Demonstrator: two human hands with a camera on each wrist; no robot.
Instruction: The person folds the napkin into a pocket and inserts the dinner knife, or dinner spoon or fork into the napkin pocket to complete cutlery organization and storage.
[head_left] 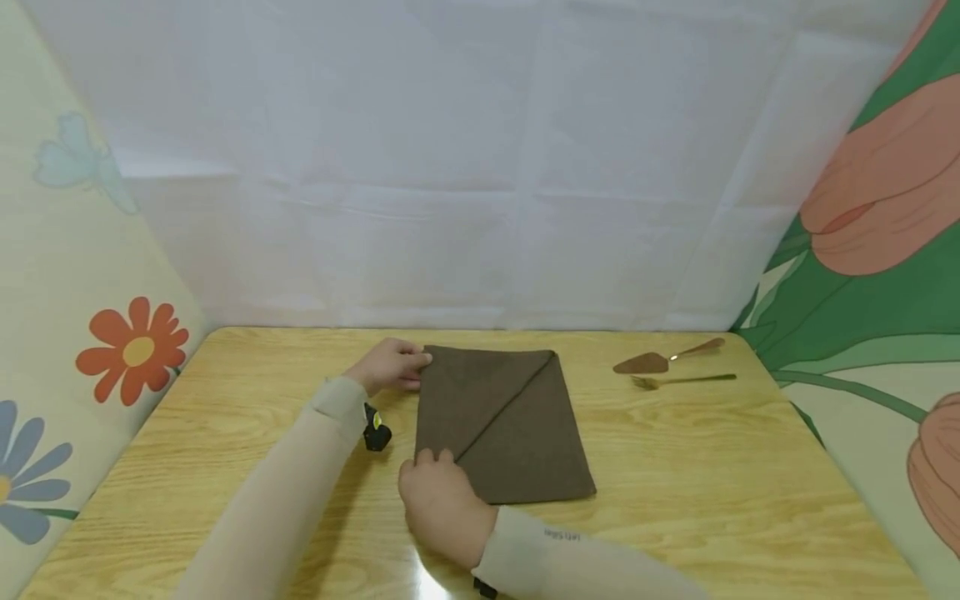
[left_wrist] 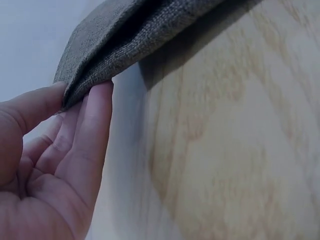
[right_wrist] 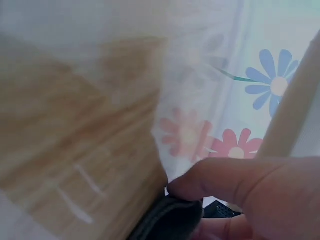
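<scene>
Centrally, one brown cloth (head_left: 525, 417) (folded, diagonal edge on top); left hand (head_left: 388, 365) pinching its far-left corner, right hand (head_left: 447, 507) pinching the near-left; rightward, one fork (head_left: 686, 381).

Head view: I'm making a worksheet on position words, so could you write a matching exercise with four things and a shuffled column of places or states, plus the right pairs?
1. Square folded brown cloth
2. Left hand
3. Right hand
4. Slim gold-coloured metal fork

A. Grips the cloth's near left corner
B. Lies right of the cloth
C. Has a diagonal edge across it
D. Pinches the cloth's far left corner

Pairs: 1-C, 2-D, 3-A, 4-B
</scene>
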